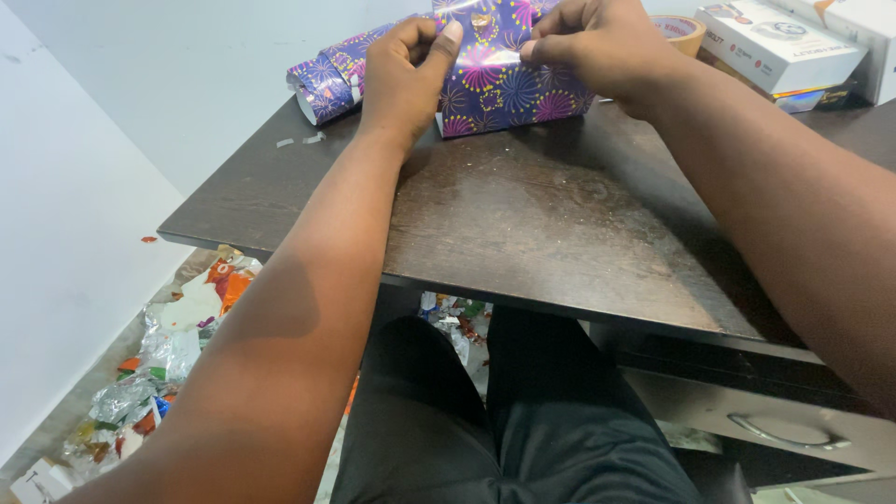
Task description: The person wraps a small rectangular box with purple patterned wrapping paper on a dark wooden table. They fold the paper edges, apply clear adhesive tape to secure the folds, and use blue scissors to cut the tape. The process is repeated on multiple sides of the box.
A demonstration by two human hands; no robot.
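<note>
Wrapped box [509, 89], purple firework-print paper: top centre of frame, on dark wooden desk [551, 233] | left hand [406, 75]: fingers curled, pressing box's left face | right hand [602, 47]: pinching paper at box's upper right | paper roll [322, 84]: just left of box | tape roll [681, 33]: upper right.

Both my forearms are bare all the way back from my fingers [451, 35]; no sleeve, watch, ring or band shows on either. My nails are short and unpainted. Far behind and below my fingers, my legs are in plain black trousers [523, 420], the cloth smooth with a few soft folds.
</note>
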